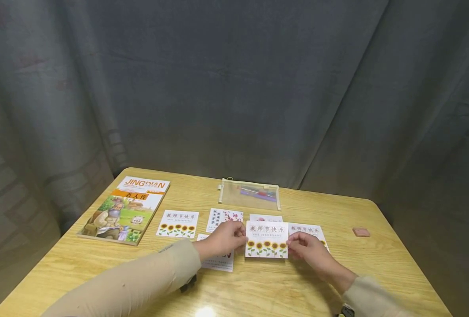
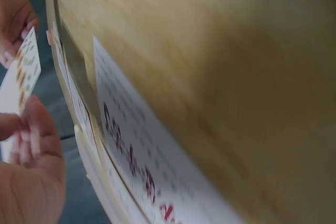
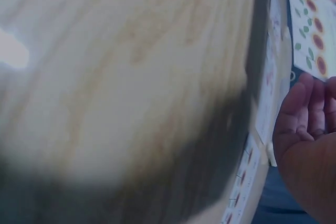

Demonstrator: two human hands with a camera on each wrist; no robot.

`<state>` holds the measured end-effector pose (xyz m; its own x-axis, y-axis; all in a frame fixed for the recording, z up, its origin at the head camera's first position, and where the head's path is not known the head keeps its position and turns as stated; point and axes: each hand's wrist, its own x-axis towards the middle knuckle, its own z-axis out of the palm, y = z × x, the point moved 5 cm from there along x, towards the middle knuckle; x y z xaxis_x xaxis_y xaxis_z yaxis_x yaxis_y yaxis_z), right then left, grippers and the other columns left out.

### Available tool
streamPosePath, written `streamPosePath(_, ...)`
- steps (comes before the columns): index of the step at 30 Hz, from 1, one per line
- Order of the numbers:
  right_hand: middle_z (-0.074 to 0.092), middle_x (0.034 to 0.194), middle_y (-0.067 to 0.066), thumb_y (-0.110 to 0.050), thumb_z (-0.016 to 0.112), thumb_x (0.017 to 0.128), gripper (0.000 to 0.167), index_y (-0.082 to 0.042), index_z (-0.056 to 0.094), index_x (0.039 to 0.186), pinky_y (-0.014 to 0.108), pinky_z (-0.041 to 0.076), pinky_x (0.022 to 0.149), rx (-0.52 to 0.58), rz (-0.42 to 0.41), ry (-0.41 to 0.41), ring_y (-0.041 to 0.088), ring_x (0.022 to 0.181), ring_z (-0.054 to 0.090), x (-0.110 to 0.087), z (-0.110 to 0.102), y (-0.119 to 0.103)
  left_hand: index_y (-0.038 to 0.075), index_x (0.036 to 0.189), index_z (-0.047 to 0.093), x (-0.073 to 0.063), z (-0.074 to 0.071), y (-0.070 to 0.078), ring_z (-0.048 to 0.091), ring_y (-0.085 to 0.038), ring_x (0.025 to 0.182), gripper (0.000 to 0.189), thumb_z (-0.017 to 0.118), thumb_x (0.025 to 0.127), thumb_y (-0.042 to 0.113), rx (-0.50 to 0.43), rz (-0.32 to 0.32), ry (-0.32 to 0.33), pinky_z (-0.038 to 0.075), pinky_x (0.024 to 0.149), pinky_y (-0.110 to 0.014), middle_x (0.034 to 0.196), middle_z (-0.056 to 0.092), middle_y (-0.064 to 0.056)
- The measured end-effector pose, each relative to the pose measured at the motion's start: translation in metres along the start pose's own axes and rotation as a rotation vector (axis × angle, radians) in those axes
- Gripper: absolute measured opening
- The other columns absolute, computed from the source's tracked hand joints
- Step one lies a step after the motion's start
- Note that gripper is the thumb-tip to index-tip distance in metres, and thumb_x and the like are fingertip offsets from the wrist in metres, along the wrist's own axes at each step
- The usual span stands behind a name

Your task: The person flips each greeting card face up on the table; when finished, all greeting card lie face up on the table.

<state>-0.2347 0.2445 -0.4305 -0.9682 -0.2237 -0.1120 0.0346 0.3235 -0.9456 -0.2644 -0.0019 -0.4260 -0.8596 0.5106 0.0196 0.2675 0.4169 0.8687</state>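
Note:
A white greeting card (image 1: 266, 237) with a row of sunflowers is held up over the table, its printed face toward the head camera. My left hand (image 1: 223, 237) pinches its left edge between thumb and fingers. At the opposite edge, my right hand (image 1: 309, 251) pinches it too. Behind the raised card lie a sunflower card (image 1: 306, 229), overlapped by my right hand, and a pink-printed card (image 1: 266, 217), mostly hidden. Under my left hand and forearm is a card with dark red lettering (image 1: 220, 264). A card with red blossoms (image 1: 232, 215) lies just beyond that hand.
Another sunflower card (image 1: 177, 223) lies left of my left hand. Farther left is a thick book (image 1: 127, 211) with an illustrated cover. A mesh zip pouch (image 1: 229, 198) with pens inside sits at the back edge. To the right is a small pinkish block (image 1: 361, 232). Grey curtains (image 1: 226, 88) hang behind.

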Motion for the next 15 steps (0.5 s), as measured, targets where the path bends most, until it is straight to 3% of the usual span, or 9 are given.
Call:
streamPosePath(5,0.064,0.087,0.009,-0.003,0.057,0.101,0.013,0.009,0.061,0.103,0.027,0.058,0.069,-0.012,0.113,-0.006,0.019,0.081,0.063,-0.005,0.008,0.012,0.002,0.092,0.062,-0.002,0.008,-0.011,0.066,-0.019,0.063,0.005,0.067,0.092,0.001,-0.139,-0.091,0.024,0.054,0.056,-0.027,0.073,0.067,-0.008)
streamPosePath(8,0.063,0.087,0.009,-0.002,0.057,0.101,0.011,0.008,0.061,0.101,0.026,0.057,0.067,-0.009,0.176,-0.003,0.017,0.078,0.061,-0.007,0.010,0.018,-0.002,0.101,0.062,-0.005,0.013,-0.016,0.062,-0.016,0.065,0.012,0.066,0.090,0.001,-0.158,-0.129,0.013,0.055,0.062,-0.028,0.077,0.065,-0.006)
streamPosePath(11,0.062,0.085,0.010,-0.001,0.057,0.099,0.011,0.010,0.060,0.099,0.025,0.056,0.066,-0.007,0.208,-0.022,0.017,0.076,0.060,-0.009,0.012,0.022,-0.007,0.115,0.062,-0.008,0.018,-0.014,0.058,-0.014,0.074,0.028,0.068,0.089,0.004,-0.036,-0.089,-0.011,0.054,0.072,-0.030,0.086,0.060,-0.004)
streamPosePath(15,0.062,0.081,0.009,0.000,0.060,0.096,0.011,0.011,0.061,0.097,0.022,0.055,0.064,-0.016,0.216,-0.055,0.015,0.072,0.060,-0.012,0.013,0.023,-0.004,0.129,0.062,-0.013,0.026,-0.003,0.058,-0.015,0.097,0.042,0.071,0.092,0.014,0.292,0.039,-0.107,0.053,0.092,-0.031,0.108,0.060,-0.005)
